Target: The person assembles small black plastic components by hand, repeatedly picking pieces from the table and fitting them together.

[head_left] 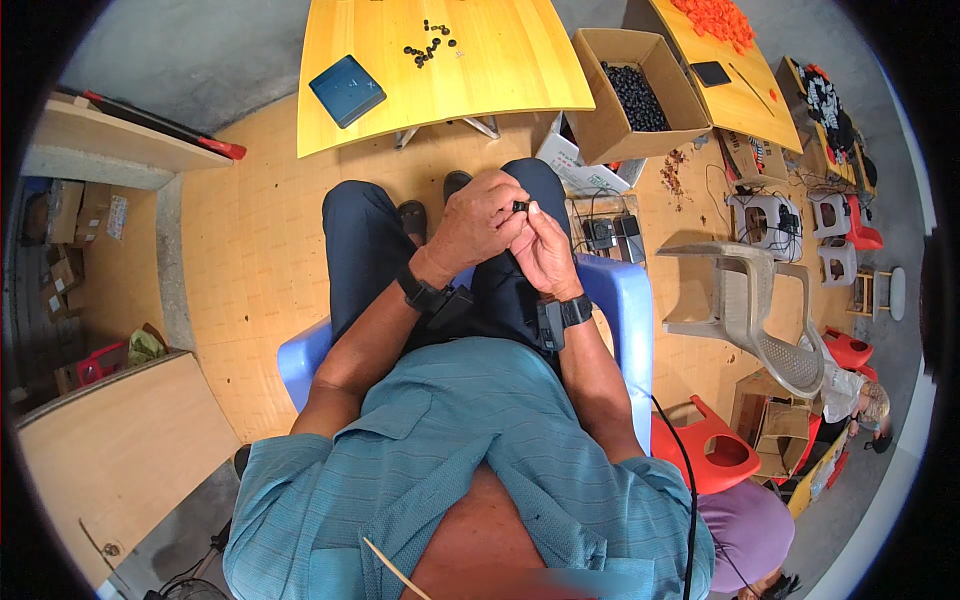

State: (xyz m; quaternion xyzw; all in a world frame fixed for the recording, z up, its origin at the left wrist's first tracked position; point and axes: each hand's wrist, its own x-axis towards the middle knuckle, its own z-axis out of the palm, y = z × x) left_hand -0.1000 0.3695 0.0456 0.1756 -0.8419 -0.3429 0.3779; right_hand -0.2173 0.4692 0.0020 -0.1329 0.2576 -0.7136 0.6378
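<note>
My left hand [475,216] and right hand [546,254]: both pinching one small black part [520,206]; slack pressure could drop it floorward.

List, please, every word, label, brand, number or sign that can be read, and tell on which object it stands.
No text can be read with certainty.
White box: print, too small to read.
White label, far left: too small, blurred.
Dark blue box on yellow table: pale mark, unclear.
Small black piece between left hand and right hand: no lettering visible.
</note>
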